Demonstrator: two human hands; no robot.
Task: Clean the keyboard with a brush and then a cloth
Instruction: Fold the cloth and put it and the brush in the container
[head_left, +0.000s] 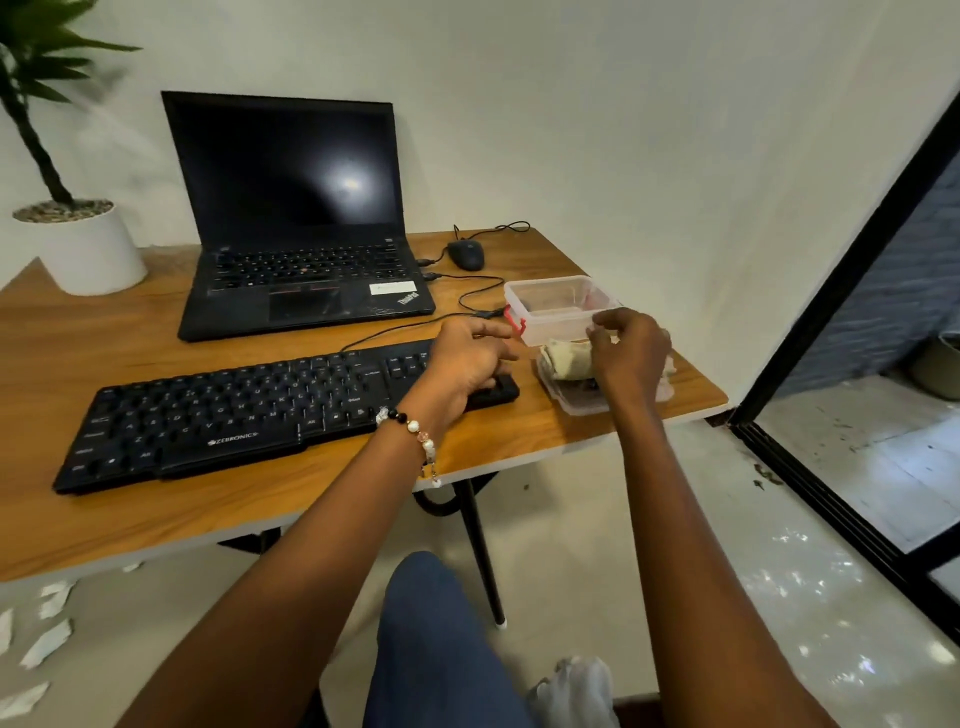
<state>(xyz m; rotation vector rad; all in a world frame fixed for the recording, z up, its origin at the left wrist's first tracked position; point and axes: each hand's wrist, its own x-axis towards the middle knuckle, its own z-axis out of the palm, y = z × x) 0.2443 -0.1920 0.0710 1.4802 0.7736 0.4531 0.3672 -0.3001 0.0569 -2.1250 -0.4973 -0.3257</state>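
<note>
My left hand rests loosely curled on the keyboard's right end; my right hand curls above the folded cloth, possibly pinching it. I'd find the brush first, steadying the keyboard.

Black keyboard lies near on wooden desk; open laptop behind it. Left hand hovers over keyboard's right end, fingers loosely curled. Right hand reaches over folded cloth, beside clear plastic box. Mouse far right.
</note>
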